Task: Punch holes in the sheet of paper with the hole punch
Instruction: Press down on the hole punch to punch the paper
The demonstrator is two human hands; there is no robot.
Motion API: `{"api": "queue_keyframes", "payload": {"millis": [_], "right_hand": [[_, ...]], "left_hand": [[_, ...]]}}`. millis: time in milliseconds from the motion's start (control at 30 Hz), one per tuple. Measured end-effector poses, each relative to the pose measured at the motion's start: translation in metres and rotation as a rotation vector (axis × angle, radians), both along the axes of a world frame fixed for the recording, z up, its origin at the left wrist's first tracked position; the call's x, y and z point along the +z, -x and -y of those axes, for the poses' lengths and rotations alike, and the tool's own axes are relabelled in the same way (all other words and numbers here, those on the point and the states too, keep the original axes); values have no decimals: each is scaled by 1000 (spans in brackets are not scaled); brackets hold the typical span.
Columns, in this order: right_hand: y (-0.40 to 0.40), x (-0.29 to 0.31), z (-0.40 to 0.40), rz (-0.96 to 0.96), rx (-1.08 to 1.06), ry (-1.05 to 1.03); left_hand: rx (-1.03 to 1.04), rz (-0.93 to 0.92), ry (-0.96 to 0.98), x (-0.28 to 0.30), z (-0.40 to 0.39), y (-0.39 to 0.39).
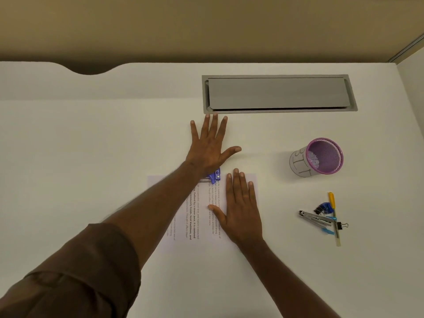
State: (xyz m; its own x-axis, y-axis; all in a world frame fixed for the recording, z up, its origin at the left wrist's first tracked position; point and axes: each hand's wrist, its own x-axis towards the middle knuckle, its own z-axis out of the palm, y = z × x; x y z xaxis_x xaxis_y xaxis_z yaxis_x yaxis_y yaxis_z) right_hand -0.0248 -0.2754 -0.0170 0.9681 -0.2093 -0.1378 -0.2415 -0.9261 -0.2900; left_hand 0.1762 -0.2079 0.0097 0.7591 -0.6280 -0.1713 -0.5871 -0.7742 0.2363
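Observation:
A printed sheet of paper (202, 226) lies flat on the white desk (91, 157), its far edge slid into a blue hole punch (214, 176). My left hand (211, 145) is spread with fingers apart, and the heel of its palm rests on top of the punch, hiding most of it. My right hand (241, 210) lies flat and open on the right part of the sheet, fingers pointing away from me. My left forearm covers the sheet's left part.
A grey cable hatch (278, 94) is set into the desk just beyond my left fingertips. To the right stand a purple mesh pen cup (317, 158) and a small pile with a stapler, binder clips and a yellow-handled tool (323, 216).

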Motion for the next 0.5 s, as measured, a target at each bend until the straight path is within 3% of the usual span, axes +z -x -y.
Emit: {"api": "queue_keyframes", "payload": {"millis": [500], "right_hand": [[3, 2, 0, 26, 13, 11]], "left_hand": [[-6, -5, -16, 1, 2, 0]]}}
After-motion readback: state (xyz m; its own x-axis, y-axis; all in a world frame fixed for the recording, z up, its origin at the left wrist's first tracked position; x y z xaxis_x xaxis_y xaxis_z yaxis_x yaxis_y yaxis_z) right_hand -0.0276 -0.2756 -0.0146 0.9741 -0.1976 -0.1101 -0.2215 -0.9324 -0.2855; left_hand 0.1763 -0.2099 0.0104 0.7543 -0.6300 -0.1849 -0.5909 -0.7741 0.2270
